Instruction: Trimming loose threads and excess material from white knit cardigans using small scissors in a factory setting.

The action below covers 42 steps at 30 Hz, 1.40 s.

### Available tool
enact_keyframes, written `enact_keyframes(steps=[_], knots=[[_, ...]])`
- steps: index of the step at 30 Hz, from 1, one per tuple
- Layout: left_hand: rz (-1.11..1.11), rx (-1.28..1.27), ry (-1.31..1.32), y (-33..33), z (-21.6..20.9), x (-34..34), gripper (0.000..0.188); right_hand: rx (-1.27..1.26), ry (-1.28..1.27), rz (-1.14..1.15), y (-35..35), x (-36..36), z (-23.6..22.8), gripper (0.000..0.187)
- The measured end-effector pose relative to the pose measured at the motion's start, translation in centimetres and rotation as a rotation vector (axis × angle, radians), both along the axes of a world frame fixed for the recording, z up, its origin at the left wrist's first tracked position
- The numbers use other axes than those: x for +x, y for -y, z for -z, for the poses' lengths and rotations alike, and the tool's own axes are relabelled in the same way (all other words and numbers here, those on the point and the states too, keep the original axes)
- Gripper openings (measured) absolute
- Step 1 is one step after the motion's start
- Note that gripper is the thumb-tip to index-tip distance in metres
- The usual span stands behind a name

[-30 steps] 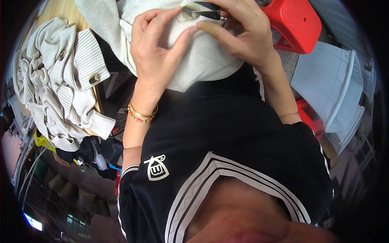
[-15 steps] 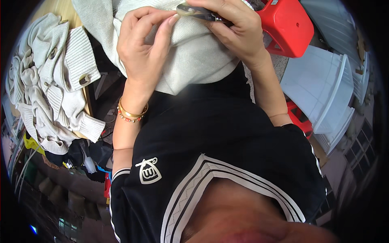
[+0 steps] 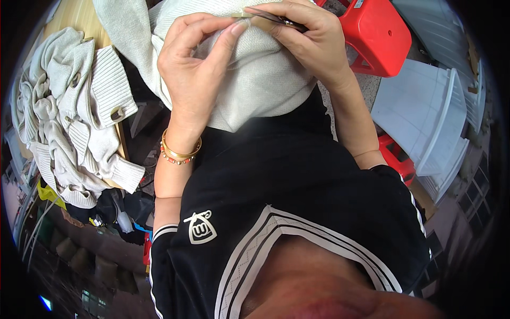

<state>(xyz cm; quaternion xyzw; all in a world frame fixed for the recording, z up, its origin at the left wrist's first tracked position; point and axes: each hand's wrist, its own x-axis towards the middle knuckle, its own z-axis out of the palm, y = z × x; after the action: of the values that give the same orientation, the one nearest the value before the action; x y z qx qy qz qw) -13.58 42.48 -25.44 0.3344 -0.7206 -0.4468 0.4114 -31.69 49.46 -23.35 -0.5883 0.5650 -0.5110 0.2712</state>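
Note:
Over my lap lies a light grey knitted garment [image 3: 260,80], bunched up beneath both hands. My left hand [image 3: 194,66] is closed, thumb and index finger pinching a small pale disc, like a button [image 3: 241,15], seen nearly edge-on. In my right hand [image 3: 319,48] are dark metal thread snips [image 3: 276,18], gripped between thumb and fingers. Their blades point left and their tips meet or overlap the pale disc; whether they touch it I cannot tell. Both hands are close together above the knit, near the upper edge of the picture.
At the left, a heap of light grey knitwear [image 3: 58,106] lies on a wooden table [image 3: 79,18]. A red plastic stool [image 3: 377,37] stands right of my right hand, with pale plastic bins [image 3: 417,111] beyond it. A yellow bag [image 3: 50,194] lies low at the left.
The pale disc, seen more face-on before, has tilted to nearly edge-on. My left hand has shifted slightly right and the snips have turned in my right hand, their blades now looking narrower.

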Motion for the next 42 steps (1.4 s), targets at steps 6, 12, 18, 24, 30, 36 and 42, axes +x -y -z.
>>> enact_keyframes(steps=[6, 12, 18, 24, 30, 36, 42], knots=[[-0.029, 0.024, -0.068, 0.2, 0.1, 0.0, 0.013, -0.162, 0.063, -0.094, 0.8, -0.5, 1.1, 0.024], [0.017, -0.107, 0.023, 1.0, -0.1, -0.2, 0.01, -0.163, 0.041, -0.071, 0.9, -0.5, 0.7, 0.019], [0.079, -0.478, 0.103, 1.7, 0.2, -0.6, 0.008, -0.084, 0.097, -0.081, 1.1, -0.8, 0.2, 0.016], [0.062, -0.429, 0.093, 2.1, 0.7, -0.5, 0.007, -0.063, -0.235, 0.06, 0.2, -0.1, -3.0, 0.023], [0.058, -0.337, 0.059, 1.9, 0.7, -0.2, 0.008, 0.019, -0.566, 0.055, -0.8, 0.3, -5.7, 0.029], [0.039, -0.219, -0.045, 1.6, 1.2, -0.7, 0.01, -0.625, -0.626, 0.151, 1.3, -0.1, -0.7, 0.023], [-0.004, -0.19, -0.122, 1.6, 1.7, -0.5, 0.011, 0.065, -0.767, 0.057, -0.1, 1.7, -6.8, 0.017]])
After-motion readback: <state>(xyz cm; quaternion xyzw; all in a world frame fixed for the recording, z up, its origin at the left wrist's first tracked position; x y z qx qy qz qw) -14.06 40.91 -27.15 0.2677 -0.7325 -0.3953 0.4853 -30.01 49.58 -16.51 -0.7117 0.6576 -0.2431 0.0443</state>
